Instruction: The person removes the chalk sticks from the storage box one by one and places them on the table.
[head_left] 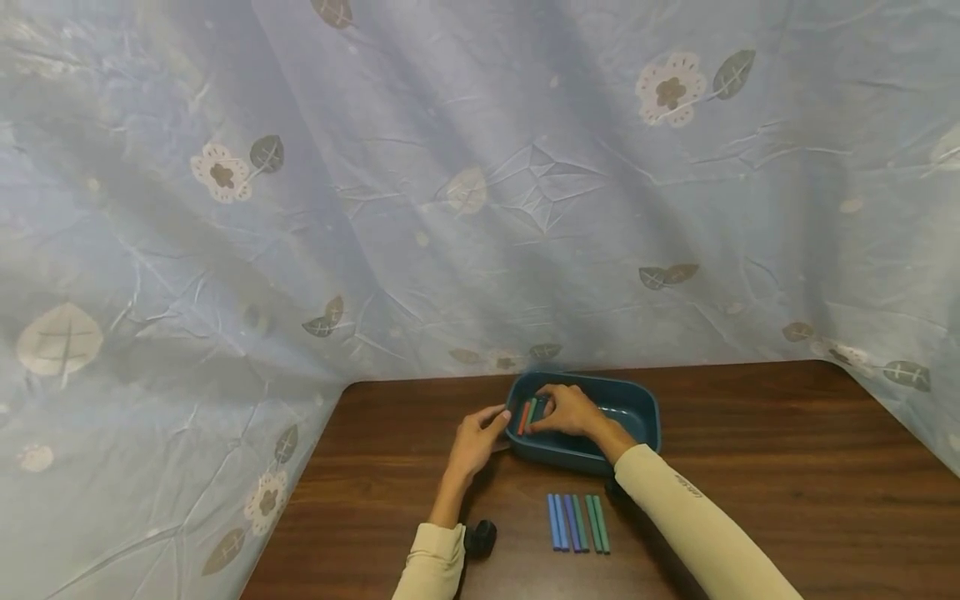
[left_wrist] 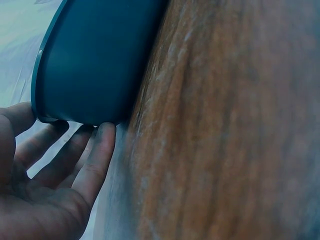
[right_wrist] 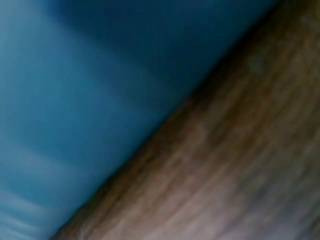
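Observation:
A dark blue rectangular dish [head_left: 637, 408] stands at the back of the table. My left hand [head_left: 474, 442] holds its left end; in the left wrist view the thumb is at the rim and the fingertips [left_wrist: 104, 135] touch the outer wall. Inside the dish, my right hand [head_left: 573, 412] pinches a slim green stick [head_left: 532, 412] near its two ends. Beside that one, a red-orange stick [head_left: 522, 418] lies at the dish's left end. The right wrist view has only the blurred dish wall [right_wrist: 90, 100] and tabletop, without the hand.
In front of the dish, several slim sticks lie side by side: blue ones [head_left: 557, 523], a purple one [head_left: 572, 525] and green ones [head_left: 597, 525]. Under them is a brown wooden table [head_left: 750, 467]. A pale patterned cloth [head_left: 480, 275] hangs behind it.

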